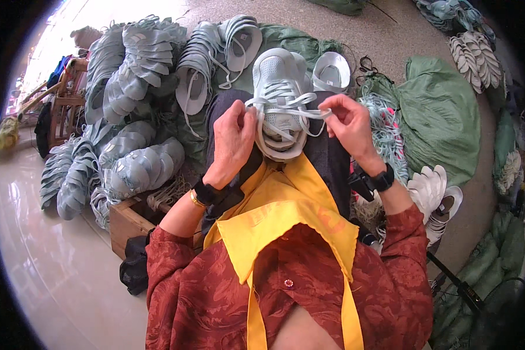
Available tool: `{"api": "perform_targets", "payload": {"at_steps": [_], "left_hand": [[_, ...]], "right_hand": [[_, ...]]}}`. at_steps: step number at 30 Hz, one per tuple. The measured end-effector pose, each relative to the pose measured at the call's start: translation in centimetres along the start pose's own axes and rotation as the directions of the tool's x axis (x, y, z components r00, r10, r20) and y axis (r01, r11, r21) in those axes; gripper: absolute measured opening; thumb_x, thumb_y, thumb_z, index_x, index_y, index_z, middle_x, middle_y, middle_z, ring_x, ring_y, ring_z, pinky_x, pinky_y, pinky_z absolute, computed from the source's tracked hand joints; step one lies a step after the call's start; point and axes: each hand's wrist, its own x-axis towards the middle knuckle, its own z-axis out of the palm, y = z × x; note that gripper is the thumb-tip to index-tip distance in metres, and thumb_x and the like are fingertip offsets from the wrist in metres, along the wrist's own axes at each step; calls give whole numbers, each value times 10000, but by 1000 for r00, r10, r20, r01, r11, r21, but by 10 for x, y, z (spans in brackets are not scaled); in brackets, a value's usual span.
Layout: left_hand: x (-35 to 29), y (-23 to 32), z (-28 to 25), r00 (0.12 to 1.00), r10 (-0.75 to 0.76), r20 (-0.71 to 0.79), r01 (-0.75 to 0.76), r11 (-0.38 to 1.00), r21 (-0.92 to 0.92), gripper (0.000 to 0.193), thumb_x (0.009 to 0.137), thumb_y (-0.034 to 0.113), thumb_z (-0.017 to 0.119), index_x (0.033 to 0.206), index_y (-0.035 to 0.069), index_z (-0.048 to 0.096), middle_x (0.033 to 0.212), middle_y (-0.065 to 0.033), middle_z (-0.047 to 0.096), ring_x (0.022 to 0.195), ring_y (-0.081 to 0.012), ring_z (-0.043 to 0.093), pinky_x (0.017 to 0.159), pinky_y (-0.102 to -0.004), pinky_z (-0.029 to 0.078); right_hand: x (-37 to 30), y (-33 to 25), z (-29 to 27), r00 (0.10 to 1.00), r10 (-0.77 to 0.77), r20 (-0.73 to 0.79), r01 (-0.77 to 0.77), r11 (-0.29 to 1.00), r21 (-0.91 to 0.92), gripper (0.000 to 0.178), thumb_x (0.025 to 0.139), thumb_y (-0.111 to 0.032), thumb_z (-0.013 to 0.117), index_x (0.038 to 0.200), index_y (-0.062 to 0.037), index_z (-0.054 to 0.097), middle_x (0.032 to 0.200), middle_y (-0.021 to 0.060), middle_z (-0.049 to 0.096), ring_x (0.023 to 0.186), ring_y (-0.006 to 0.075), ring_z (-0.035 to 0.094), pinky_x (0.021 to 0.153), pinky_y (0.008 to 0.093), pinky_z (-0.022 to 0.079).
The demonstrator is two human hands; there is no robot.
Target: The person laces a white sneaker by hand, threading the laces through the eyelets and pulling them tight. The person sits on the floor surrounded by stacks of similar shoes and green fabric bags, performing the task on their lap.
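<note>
A pale grey sneaker (278, 65) rests between my knees, its toe pointing away from me and its opening toward me. White laces (283, 109) run crossed up its front, with loops lying across the tongue. At the left of the shoe, my left hand (233, 137) is closed in a pinch on the lace. My right hand (353, 128) pinches another part of the same lace, drawn out to the right, with thumb and forefinger. Just behind the sneaker, a loose white shoe upper (331, 72) lies on green cloth.
Stacked grey shoe uppers (137, 64) pile up at the left, beside a wooden box (125, 230). More laced uppers (193, 81) lie ahead. A green sack (440, 116) and a bundle of pale laces (385, 131) are at the right. White uppers (431, 192) sit by my right forearm.
</note>
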Motion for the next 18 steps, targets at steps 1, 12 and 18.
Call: {"api": "perform_targets", "payload": {"at_steps": [1,12,18], "left_hand": [[1,-8,0,999,-34,1,34,999,-38,275,1034,200,609,850,9,538,724,1,563,661,-52,513,570,-248,462],[-27,14,-17,986,149,75,-156,983,101,205,913,107,747,865,18,568,778,-58,607,675,-138,596,588,-286,486],[-37,28,-10,768,502,397,-591,795,140,339,756,135,838,955,41,581,888,-111,609,850,-325,620,727,-404,482]], "right_hand": [[-5,1,0,1000,7,-12,-7,1000,0,84,947,-35,677,1029,-17,672,812,-17,667,614,39,603,541,210,490],[-12,-8,26,973,-227,33,204,790,-578,246,818,-108,774,999,-6,643,837,187,691,713,328,687,650,403,541],[0,-3,36,958,-287,-25,213,766,-607,219,803,-96,755,966,1,646,829,189,724,759,325,746,655,404,571]]}}
